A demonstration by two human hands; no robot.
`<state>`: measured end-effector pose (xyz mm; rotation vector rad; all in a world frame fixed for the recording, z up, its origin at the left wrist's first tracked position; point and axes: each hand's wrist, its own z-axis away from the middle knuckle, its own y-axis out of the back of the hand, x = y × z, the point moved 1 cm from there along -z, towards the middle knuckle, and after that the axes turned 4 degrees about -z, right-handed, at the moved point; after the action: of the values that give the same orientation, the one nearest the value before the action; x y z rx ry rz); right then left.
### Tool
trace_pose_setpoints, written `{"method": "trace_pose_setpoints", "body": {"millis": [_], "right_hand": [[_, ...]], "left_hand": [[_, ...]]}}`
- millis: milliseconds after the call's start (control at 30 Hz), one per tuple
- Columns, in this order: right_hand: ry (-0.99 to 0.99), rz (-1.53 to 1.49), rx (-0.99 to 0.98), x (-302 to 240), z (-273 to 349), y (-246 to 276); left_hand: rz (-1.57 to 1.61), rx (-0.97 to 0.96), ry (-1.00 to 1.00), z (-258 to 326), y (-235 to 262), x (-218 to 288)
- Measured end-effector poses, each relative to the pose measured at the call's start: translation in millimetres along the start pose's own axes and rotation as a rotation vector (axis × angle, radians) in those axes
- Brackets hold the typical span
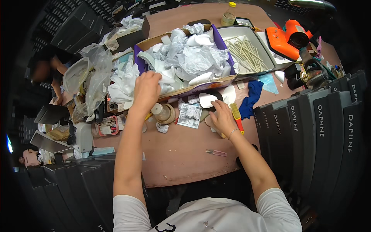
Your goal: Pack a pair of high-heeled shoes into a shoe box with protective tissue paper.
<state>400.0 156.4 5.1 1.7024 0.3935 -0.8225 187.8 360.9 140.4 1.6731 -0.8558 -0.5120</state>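
While the left hand [147, 89] is half-curled at the purple box [222, 47] of white paper [203, 58] just ahead, the right hand [223, 119] is loosely spread, at the edge of a white pad [207, 100] up front, brush [236, 113] just to its right. Can't tell if either's gripping anything.

Unable to verify contact between left hand's grip [147, 86] and crumpled white tissue paper [123, 85]. Found palm of right hand's grip [223, 119] hidden. Noted dark-clothed co-worker's head [41, 72] blurred, shiny metal cylinder [311, 3] cut by upper edge.
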Motion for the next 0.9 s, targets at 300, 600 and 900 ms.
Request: {"method": "trace_pose_setpoints", "body": {"millis": [300,600,900], "right_hand": [[0.2,0.283,0.045,25.8,-36.4,-15.2],[0.287,-0.242,-0.177,-40.9,-70.6,-68.7],[0.185,-0.038,-0.118,-37.8,-70.6,-137.9]], "left_hand": [[0.65,-0.314,-0.042,44.2,39.5,61.4],[0.32,-0.07,0.689,236.6,-107.0,55.4],[-0.018,-0.122,0.694,292.1,-155.3,40.7]]}}
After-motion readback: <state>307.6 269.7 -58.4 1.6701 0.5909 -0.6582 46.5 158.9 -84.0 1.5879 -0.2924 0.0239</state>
